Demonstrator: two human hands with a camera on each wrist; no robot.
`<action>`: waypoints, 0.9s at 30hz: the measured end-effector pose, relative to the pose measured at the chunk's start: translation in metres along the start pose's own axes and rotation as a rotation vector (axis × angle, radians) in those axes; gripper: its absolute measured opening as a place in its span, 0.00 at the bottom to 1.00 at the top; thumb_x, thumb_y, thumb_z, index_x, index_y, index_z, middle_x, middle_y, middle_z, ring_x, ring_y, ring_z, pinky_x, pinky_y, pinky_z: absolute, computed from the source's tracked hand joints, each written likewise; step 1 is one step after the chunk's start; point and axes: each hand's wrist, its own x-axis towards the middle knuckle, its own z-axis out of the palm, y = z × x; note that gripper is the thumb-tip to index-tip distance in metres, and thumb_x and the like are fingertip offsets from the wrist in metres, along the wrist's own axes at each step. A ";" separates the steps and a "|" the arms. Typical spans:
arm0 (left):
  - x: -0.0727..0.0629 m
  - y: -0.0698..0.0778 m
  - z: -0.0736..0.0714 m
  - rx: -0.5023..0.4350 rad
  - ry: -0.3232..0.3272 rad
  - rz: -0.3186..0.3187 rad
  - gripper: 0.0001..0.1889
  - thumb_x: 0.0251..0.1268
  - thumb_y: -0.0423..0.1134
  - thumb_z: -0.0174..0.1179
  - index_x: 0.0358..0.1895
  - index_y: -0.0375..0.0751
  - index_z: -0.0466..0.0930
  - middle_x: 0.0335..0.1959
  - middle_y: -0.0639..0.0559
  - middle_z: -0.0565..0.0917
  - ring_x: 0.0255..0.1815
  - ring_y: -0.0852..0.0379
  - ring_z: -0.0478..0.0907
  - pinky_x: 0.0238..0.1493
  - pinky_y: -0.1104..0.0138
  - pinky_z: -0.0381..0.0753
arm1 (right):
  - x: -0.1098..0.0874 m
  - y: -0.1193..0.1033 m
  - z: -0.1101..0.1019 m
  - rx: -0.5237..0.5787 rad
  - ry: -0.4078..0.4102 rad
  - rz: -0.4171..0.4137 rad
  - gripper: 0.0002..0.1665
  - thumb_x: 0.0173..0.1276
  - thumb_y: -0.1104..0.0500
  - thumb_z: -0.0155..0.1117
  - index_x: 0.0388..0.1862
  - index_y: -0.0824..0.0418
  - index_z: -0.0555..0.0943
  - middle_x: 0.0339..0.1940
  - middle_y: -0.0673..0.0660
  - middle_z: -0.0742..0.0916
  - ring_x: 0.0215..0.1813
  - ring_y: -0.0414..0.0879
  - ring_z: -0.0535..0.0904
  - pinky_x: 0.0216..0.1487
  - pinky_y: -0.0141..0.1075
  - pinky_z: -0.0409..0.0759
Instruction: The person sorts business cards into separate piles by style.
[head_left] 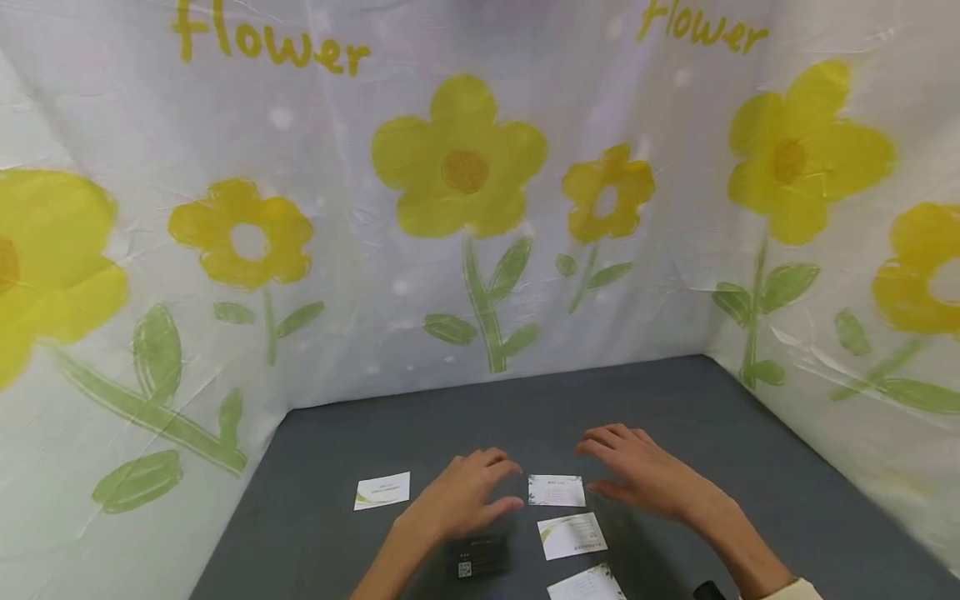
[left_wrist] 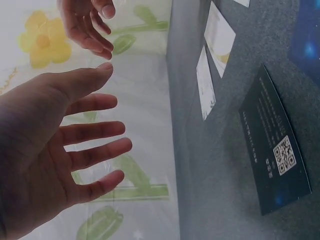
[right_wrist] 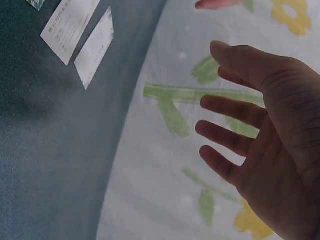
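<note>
My left hand hovers over the grey table with fingers spread and relaxed, holding nothing. Below it lies a black business card with a QR code, also plain in the left wrist view. Opposite, my right hand is raised too, palm turned inward, its fingers loosely bent around nothing. Between the hands sits a white business card with leafy corners. Nearer me are a white card with a yellow-green curve and another leafy white card, cut off by the head view's edge.
Left of my left hand lies one more white card with a green curve. A dark blue printed piece shows at the left wrist view's edge. Flower-printed white curtains border the grey tabletop at the back and sides.
</note>
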 end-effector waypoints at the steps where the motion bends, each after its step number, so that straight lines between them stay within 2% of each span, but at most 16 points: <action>1: 0.000 -0.001 0.001 -0.003 0.000 -0.002 0.21 0.76 0.56 0.59 0.64 0.51 0.80 0.62 0.53 0.83 0.59 0.51 0.82 0.55 0.49 0.82 | 0.001 0.000 0.001 -0.002 -0.004 -0.002 0.24 0.72 0.52 0.70 0.66 0.49 0.78 0.68 0.55 0.82 0.69 0.58 0.77 0.62 0.61 0.76; 10: -0.001 -0.001 0.009 -0.040 -0.034 -0.012 0.22 0.74 0.58 0.60 0.66 0.57 0.79 0.63 0.56 0.81 0.62 0.53 0.81 0.59 0.48 0.81 | -0.003 0.001 0.000 -0.026 -0.047 0.017 0.25 0.72 0.53 0.70 0.66 0.48 0.78 0.71 0.58 0.81 0.70 0.60 0.77 0.63 0.62 0.76; 16: 0.007 0.005 0.018 -0.034 -0.042 0.040 0.24 0.74 0.58 0.61 0.66 0.55 0.79 0.64 0.56 0.82 0.63 0.55 0.81 0.58 0.51 0.82 | -0.005 0.003 0.008 -0.022 -0.053 -0.002 0.25 0.69 0.53 0.73 0.64 0.47 0.79 0.65 0.54 0.84 0.66 0.57 0.80 0.59 0.60 0.78; 22: 0.017 0.024 0.042 0.026 -0.113 0.090 0.24 0.72 0.59 0.63 0.66 0.57 0.80 0.59 0.58 0.84 0.58 0.60 0.83 0.56 0.57 0.83 | -0.008 0.002 0.034 0.010 -0.151 -0.009 0.26 0.62 0.55 0.79 0.59 0.48 0.83 0.56 0.48 0.87 0.58 0.52 0.84 0.53 0.55 0.81; 24: 0.019 0.030 0.051 0.048 -0.128 0.104 0.24 0.69 0.59 0.65 0.65 0.58 0.80 0.59 0.59 0.85 0.57 0.61 0.83 0.54 0.59 0.83 | -0.010 -0.001 0.043 0.043 -0.204 0.009 0.28 0.60 0.57 0.81 0.59 0.47 0.83 0.58 0.48 0.87 0.60 0.52 0.84 0.54 0.56 0.81; 27: 0.017 0.037 0.062 0.055 -0.123 0.128 0.24 0.67 0.59 0.67 0.64 0.59 0.80 0.57 0.59 0.85 0.55 0.61 0.82 0.51 0.62 0.82 | -0.014 -0.003 0.054 0.062 -0.236 0.009 0.30 0.58 0.58 0.82 0.60 0.45 0.83 0.58 0.47 0.87 0.60 0.50 0.85 0.55 0.55 0.82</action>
